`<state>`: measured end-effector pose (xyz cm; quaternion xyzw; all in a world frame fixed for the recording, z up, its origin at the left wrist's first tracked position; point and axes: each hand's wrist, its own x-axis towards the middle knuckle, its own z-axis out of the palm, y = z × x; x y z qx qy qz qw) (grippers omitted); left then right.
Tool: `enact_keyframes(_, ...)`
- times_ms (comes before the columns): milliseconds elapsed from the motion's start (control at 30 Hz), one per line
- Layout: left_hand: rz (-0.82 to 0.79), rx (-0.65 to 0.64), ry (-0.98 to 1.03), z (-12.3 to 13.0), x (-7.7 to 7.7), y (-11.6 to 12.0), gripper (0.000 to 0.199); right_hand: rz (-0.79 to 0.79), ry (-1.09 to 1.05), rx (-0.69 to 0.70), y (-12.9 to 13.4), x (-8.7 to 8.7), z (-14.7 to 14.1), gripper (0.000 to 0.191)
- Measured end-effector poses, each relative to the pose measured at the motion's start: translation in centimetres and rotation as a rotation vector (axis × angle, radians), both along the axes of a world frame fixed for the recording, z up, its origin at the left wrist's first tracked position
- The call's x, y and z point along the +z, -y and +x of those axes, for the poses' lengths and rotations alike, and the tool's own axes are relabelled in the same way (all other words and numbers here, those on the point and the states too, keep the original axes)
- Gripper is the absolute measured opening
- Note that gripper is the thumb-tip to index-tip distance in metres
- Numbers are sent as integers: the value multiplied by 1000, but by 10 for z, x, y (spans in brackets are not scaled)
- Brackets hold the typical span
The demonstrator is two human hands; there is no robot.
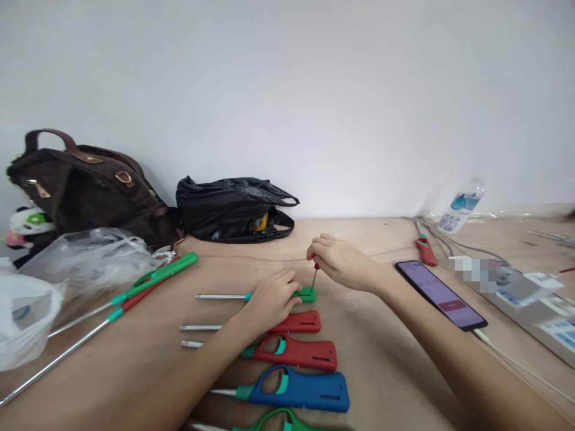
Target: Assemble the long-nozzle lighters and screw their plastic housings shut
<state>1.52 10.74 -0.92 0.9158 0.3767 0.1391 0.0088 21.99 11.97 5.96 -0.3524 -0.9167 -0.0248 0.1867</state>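
My right hand (pixel 338 261) is closed round the red handle of a small screwdriver (pixel 315 274). Its thin shaft points down, the tip at the handle end of a green gas lighter (pixel 307 294). My left hand (pixel 273 297) is closed over that lighter's handle and holds it against the table, covering its trigger area. The lighter's metal tube points left. Below it lie a red lighter (pixel 299 322), partly under my left wrist, a second red lighter (pixel 309 352), a blue lighter (pixel 314 390) and another green lighter (pixel 274 422), cut off by the frame.
Two long-tubed lighters (pixel 159 276) lie crossed at left beside clear plastic bags (pixel 99 257). Behind stand a dark bag (pixel 96 185) and a black plastic bag (pixel 224 209). On the right are a phone (pixel 440 293), a power strip (pixel 530 320), a small red lighter (pixel 426 251) and a bottle (pixel 462 206).
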Motion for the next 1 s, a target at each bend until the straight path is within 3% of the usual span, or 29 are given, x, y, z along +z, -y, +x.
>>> enact_keyframes(67, -6, 4, 7, 0, 0, 0, 4, -98, 71, -3, 5, 10, 6, 25)
enact_keyframes(167, -11, 0, 17, 0, -1, 0, 5, -91, 243, -115, 12, 17, 7, 28)
enact_keyframes(400, -7, 19, 6, 0, -2, 1, 7, 39, 402, -278, 15, 8, -16, 18)
enact_keyframes(533, -18, 27, 25, 0, -1, 0, 7, 10, 342, -299, 18, 9, -12, 14)
enact_keyframes(733, -43, 9, 57, -2, -3, -1, 4, -291, 101, -26, 20, 22, 8, 9)
enact_keyframes(800, -47, 9, 70, -1, -3, -2, 4, -272, 53, -73, 15, 20, 5, 8)
enact_keyframes(900, -41, 21, 71, -1, -3, -2, 5, -135, 47, -249, 9, 10, -10, 28)
enact_keyframes(1000, -55, 13, 72, -1, -4, -3, 6, -48, 106, -310, 10, 1, -27, 30)
